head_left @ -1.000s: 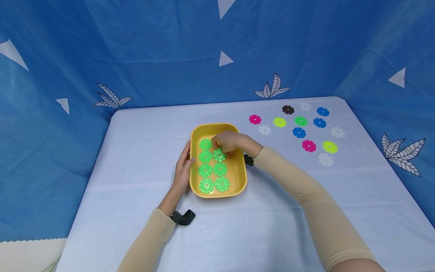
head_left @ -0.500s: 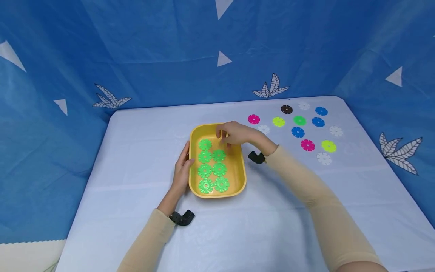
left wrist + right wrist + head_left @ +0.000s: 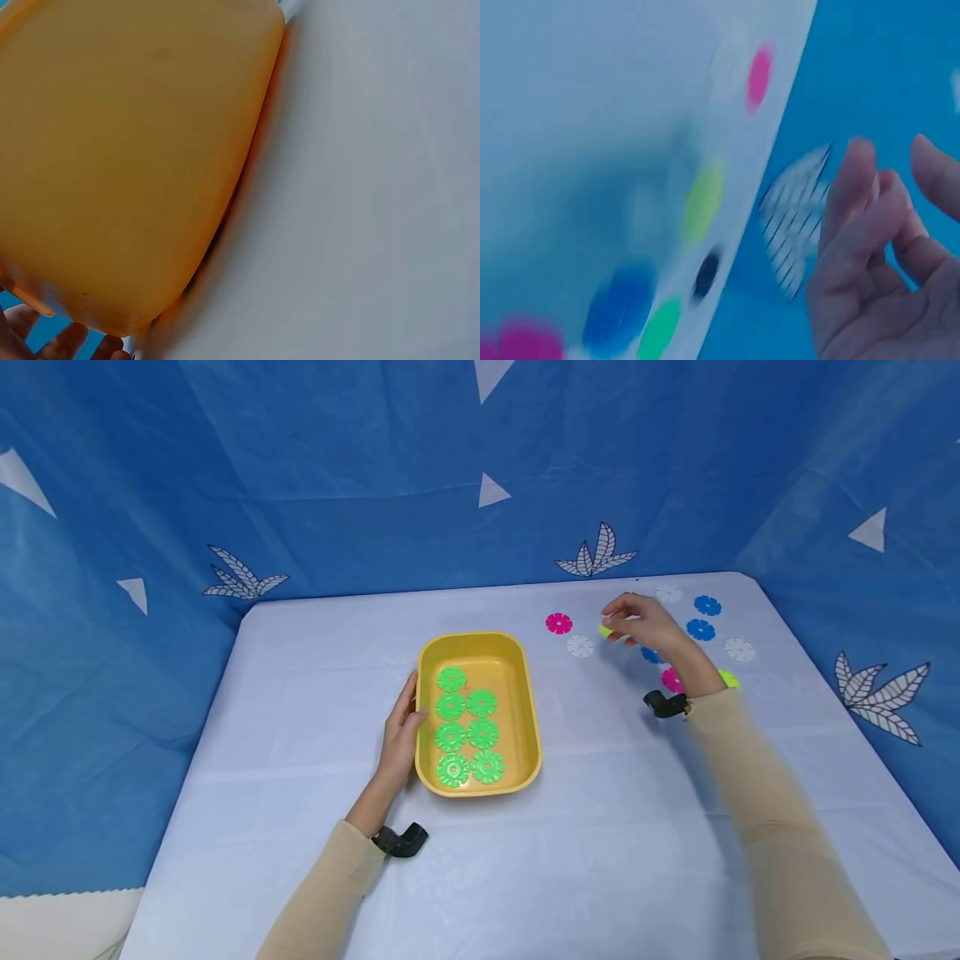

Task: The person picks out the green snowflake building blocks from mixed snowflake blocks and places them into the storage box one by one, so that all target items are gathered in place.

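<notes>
My left hand (image 3: 397, 743) holds the left side of a yellow plastic tray (image 3: 515, 693), its thumb at the rim and its fingers along the outer wall. Inside the tray lie several green notched snowflake discs (image 3: 483, 734) in two columns. Over the loose discs at the right hovers my right hand (image 3: 647, 625), its fingers loosely bent with nothing between them. A yellow-green disc (image 3: 606, 631) shows partly beneath its fingertips. In the right wrist view, a green disc (image 3: 661, 330) lies on the table, blurred. The left wrist view shows mainly the tray's outside (image 3: 135, 150).
Around the right hand lie pink (image 3: 558, 623), white (image 3: 580, 647) and blue discs (image 3: 707, 605), some partly covered by the hand and wrist. A white cloth covers the table (image 3: 315, 693). Blue patterned fabric (image 3: 375, 485) rises behind its far edge.
My right hand has left the tray and moved right, over the loose discs. The green disc under its fingers earlier lies in the right column. My left hand stays at the tray.
</notes>
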{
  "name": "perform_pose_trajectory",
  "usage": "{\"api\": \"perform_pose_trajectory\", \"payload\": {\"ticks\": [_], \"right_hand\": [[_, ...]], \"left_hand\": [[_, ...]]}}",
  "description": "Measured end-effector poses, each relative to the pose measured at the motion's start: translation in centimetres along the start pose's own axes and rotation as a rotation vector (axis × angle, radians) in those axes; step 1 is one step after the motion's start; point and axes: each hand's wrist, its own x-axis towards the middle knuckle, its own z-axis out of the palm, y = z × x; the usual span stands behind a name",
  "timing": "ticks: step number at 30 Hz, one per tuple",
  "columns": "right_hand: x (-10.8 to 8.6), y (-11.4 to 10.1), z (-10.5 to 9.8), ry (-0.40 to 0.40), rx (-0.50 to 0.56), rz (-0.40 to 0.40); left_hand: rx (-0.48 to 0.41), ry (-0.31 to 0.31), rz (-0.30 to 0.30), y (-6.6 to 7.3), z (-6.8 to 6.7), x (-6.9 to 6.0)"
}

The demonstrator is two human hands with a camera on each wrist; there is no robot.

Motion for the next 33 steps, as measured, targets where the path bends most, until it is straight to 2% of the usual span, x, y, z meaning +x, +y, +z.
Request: {"api": "perform_pose_trajectory", "payload": {"ticks": [2, 6, 10, 13, 21, 29, 33], "right_hand": [[0.5, 1.4, -1.7, 0.054, -0.002, 0.069], [1.6, 3.7, -4.1, 0.114, -0.022, 0.178], [2.6, 5.4, -5.2, 0.161, -0.104, 0.292], [3.0, 6.3, -5.7, 0.166, -0.157, 0.351], [3.5, 7.9, -5.6, 0.103, -0.234, 0.402], [4.1, 8.2, -4.9, 0.150, -0.241, 0.476], [4.3, 8.2, -4.9, 0.176, -0.255, 0.469]], "left_hand": [[-0.002, -0.004, 0.008, 0.1, 0.0, -0.1], [0.002, -0.013, 0.011, 0.2, -0.1, -0.2], [0.001, -0.018, 0.007, 0.3, -0.1, -0.4], [-0.002, -0.016, 0.005, 0.1, -0.1, -0.4], [-0.005, -0.012, 0.004, -0.1, 0.1, -0.3], [-0.011, -0.018, -0.017, 0.2, 0.0, -0.1], [0.012, -0.022, -0.038, 1.9, 0.3, -0.7]]}}
